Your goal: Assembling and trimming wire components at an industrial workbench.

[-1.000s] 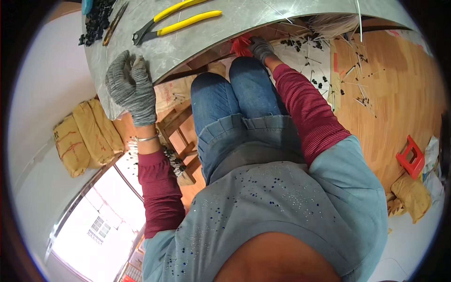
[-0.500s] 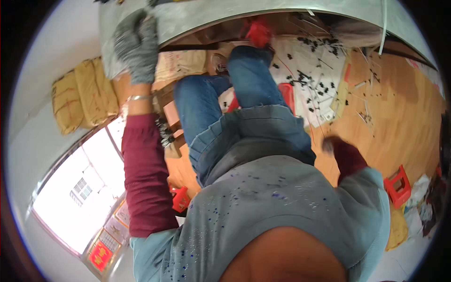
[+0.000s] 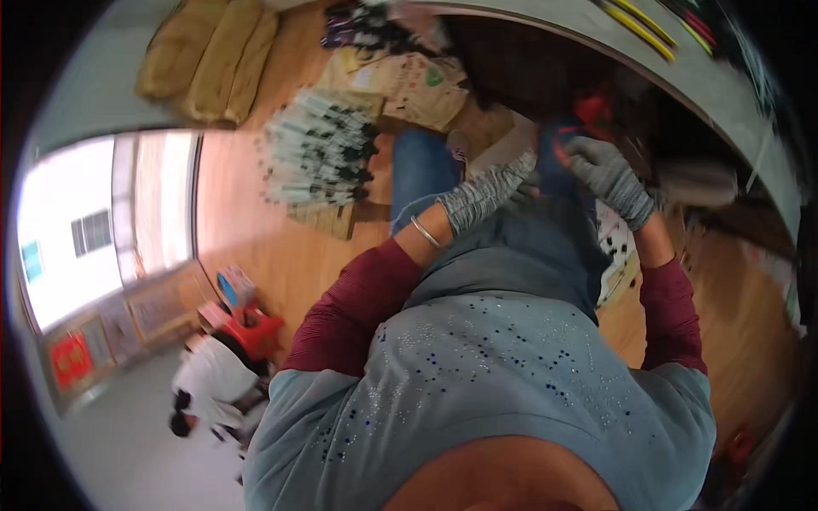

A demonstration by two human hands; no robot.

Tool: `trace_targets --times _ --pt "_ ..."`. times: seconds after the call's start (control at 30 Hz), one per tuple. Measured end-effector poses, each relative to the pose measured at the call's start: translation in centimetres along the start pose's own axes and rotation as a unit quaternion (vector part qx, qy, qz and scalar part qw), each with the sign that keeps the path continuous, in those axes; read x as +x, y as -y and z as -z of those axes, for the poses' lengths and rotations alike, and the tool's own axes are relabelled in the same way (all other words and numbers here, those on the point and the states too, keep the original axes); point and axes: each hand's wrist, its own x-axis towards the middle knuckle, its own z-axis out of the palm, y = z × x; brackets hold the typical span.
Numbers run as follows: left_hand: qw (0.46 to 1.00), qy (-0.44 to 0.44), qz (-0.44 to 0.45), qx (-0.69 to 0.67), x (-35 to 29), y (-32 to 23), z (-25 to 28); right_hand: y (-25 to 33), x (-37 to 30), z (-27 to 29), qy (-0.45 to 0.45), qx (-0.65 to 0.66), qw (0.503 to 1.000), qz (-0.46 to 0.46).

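My left hand (image 3: 498,189), in a grey knitted glove with a bracelet at the wrist, is over my lap. Motion smears its fingers, so their grip cannot be made out. My right hand (image 3: 605,175), gloved the same way, is a short way to the right above my jeans. Its fingers are curled in, and a small red spot (image 3: 562,145) shows at their tips; whether that is a held thing is unclear. To the left, a large pile of pale, thin pieces with black ends (image 3: 319,149) rests on a wooden stand (image 3: 328,220).
Yellow-handled pliers (image 3: 643,32) lie on the grey worktable (image 3: 545,19) at the upper right. Tan wrapped bundles (image 3: 209,64) lean by the wall at upper left. A person in white (image 3: 213,375) is at lower left, near a red stool (image 3: 254,330). Sacks (image 3: 422,89) lie on the floor.
My view has turned left. My left hand has come down from the worktable to my lap. My right hand has come up from my side to near the left hand.
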Motion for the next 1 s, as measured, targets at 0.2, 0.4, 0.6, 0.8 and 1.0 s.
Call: trace_targets --times 0.2,0.4,0.6,0.8,1.0 --pt "0.824 0.064 -0.435 -0.357 -9.5 5.3 5.0 9.4 4.2 -10.5 0.253 -0.128 0.944 0.166" --pt "0.641 0.052 -0.592 -0.486 -13.9 8.9 12.0 14.8 5.9 -17.2 -0.038 -0.188 0.917 0.35" --pt "0.543 -0.019 -0.585 -0.603 -16.9 9.3 13.5 15.8 3.1 -22.2 0.331 0.143 0.933 -0.02" --pt "0.542 -0.03 -0.604 -0.584 -16.5 9.8 13.6 12.2 8.2 -24.5 0.321 0.712 0.622 -0.047" --pt "0.486 -0.102 -0.679 -0.54 -20.5 13.2 16.3 16.5 10.6 -20.8 0.132 0.544 0.825 0.08"
